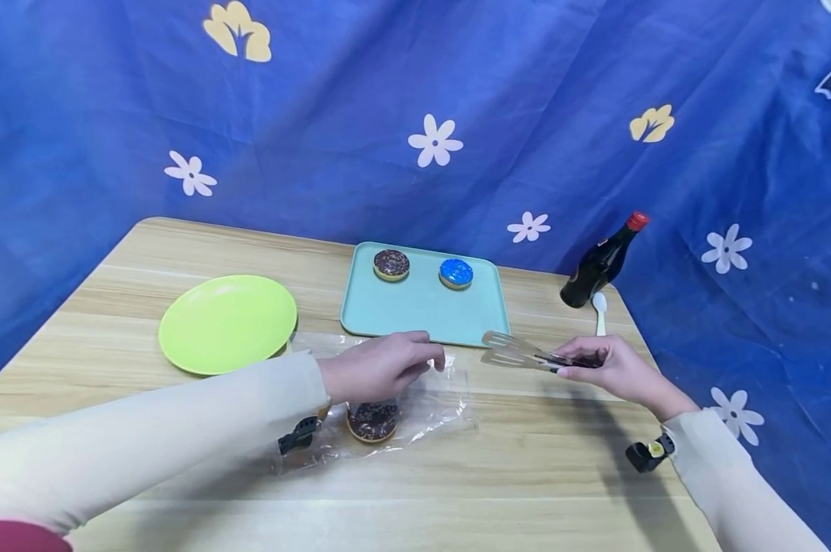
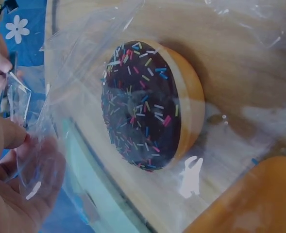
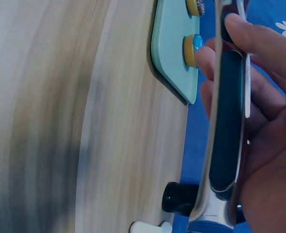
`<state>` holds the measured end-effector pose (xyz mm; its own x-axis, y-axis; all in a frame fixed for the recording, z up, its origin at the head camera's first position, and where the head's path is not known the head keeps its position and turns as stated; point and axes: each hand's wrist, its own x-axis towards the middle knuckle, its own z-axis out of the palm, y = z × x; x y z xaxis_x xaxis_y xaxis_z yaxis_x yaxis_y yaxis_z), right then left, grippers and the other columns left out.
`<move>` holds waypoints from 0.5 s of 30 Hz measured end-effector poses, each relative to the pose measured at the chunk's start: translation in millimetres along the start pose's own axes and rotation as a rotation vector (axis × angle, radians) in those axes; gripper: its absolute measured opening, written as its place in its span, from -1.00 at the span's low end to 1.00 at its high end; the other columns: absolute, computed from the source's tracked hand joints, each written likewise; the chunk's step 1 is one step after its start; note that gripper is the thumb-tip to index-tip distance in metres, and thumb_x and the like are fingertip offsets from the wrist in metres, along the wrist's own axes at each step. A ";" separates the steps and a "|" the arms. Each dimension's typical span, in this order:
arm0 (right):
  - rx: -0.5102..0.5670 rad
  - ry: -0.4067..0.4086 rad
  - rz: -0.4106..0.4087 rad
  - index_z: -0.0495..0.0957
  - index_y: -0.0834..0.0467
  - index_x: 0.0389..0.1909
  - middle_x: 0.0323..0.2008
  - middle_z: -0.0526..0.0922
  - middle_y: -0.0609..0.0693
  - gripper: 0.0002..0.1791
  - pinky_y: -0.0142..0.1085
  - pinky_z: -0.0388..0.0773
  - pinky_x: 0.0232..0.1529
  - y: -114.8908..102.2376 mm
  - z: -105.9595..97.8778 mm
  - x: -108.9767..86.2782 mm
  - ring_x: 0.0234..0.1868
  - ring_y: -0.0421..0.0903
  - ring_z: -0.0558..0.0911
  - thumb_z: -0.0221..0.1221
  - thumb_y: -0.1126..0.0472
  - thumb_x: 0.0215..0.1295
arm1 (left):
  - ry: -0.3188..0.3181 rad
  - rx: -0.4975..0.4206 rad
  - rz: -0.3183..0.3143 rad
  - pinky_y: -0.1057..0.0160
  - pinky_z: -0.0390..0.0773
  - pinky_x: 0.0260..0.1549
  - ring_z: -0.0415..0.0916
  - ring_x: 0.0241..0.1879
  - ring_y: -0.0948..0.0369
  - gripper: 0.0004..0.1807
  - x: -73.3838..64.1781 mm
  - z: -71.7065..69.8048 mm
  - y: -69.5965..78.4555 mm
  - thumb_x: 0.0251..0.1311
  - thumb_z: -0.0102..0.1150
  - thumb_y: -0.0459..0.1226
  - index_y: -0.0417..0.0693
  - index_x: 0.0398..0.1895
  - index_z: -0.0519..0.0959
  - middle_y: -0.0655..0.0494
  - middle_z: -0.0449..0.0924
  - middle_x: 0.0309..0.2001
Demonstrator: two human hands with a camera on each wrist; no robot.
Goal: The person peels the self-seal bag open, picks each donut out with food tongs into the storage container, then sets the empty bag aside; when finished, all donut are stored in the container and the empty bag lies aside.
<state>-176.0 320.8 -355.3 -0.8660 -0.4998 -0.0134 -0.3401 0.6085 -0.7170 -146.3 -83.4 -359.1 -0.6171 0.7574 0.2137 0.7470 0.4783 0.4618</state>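
Observation:
My left hand (image 1: 377,369) pinches the edge of a clear plastic bag (image 1: 450,399) between thumb and fingers. Seen through the film is a chocolate doughnut (image 2: 140,107) with coloured sprinkles, below that hand. Part of a second doughnut (image 2: 259,204), with only its tan side showing, is in the left wrist view's lower corner. Over the table's right side, my right hand (image 1: 615,372) grips metal tongs (image 3: 228,121) by their dark-inlaid handles. Their slotted ends point left, slightly apart with nothing between them, near the tray's front corner.
A turquoise tray (image 1: 415,307) at the back holds a chocolate doughnut (image 1: 391,264) and a blue-iced doughnut (image 1: 455,273). To the left lies a green plate (image 1: 228,322). A dark bottle (image 1: 598,268) with a red cap and a white spoon (image 1: 599,307) are at the back right.

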 end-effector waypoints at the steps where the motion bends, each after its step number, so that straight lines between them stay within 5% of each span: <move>1: 0.010 -0.022 -0.013 0.76 0.18 -0.04 -0.22 0.84 -0.16 -0.78 -0.40 0.65 -0.33 0.5 0.2 -1.6 -0.31 -0.36 0.71 0.40 0.31 0.31 | 0.002 -0.001 -0.001 0.28 0.63 -0.20 0.52 -0.26 0.29 -0.80 -0.6 -0.2 0.1 0.46 0.09 -0.42 0.01 -0.06 0.65 0.15 0.60 -0.20; 7: 0.053 -0.158 -0.041 0.76 0.14 -0.02 -0.17 0.84 -0.08 -0.77 -0.40 0.63 -0.30 -0.9 9.4 -6.0 -0.26 -0.36 0.69 0.39 0.29 0.32 | 0.016 -0.007 0.007 0.29 0.63 -0.20 0.51 -0.27 0.30 -0.79 -2.0 0.6 -0.5 0.45 0.09 -0.43 0.00 -0.04 0.65 0.14 0.60 -0.20; 15: -0.029 -0.208 -0.083 0.75 0.19 0.00 -0.14 0.84 0.03 -0.73 -0.42 0.61 -0.23 -9.3 36.6 5.2 -0.23 -0.39 0.66 0.40 0.18 0.34 | 0.026 -0.009 0.012 0.30 0.62 -0.21 0.51 -0.28 0.30 -0.79 -2.3 3.9 -1.9 0.45 0.10 -0.44 0.01 -0.04 0.65 0.15 0.59 -0.20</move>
<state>-164.0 289.9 -374.2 -0.7414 -0.6634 -0.1006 -0.4203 0.5760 -0.7011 -145.3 -84.4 -363.8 -0.6147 0.7508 0.2417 0.7521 0.4655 0.4665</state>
